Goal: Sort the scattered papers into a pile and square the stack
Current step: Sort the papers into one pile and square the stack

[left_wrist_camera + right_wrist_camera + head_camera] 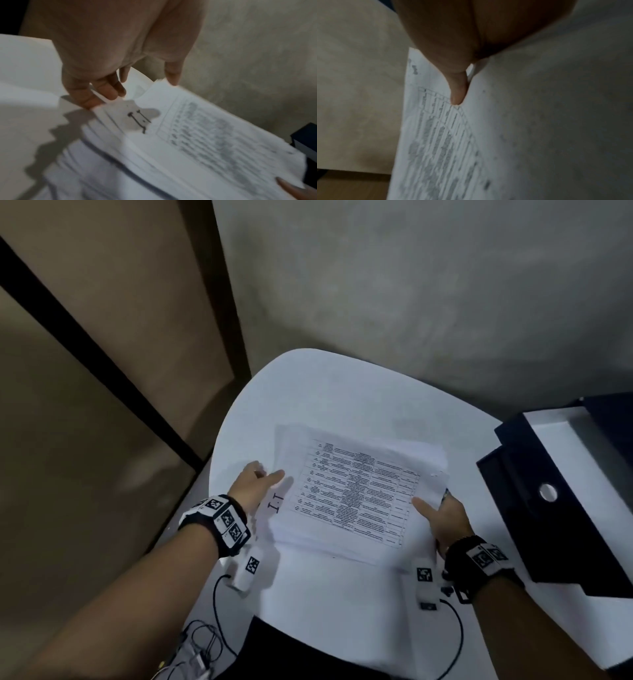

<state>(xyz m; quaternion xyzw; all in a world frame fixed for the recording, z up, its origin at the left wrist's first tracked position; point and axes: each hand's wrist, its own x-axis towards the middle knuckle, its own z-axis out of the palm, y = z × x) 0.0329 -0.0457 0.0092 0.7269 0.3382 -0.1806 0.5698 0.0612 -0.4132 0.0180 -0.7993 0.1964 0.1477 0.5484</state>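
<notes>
A stack of printed papers (356, 491) with a table of text on the top sheet is held a little above the white table (325, 392). My left hand (255, 484) grips its left edge, thumb on top near the far corner, fingers at the edge beside a handwritten mark. In the left wrist view the fingers (102, 93) meet the stack (188, 135), whose sheets are fanned and uneven. My right hand (442, 518) pinches the right edge, thumb on the top sheet, fingers hidden underneath. The right wrist view shows that thumb (457, 88) pressing on the sheet (445, 148).
A black box (548, 508) with a white inside and a round hole stands at the table's right edge, close to my right hand. Cables (205, 635) hang off the near edge. A grey wall is behind the table and a brown floor lies to the left.
</notes>
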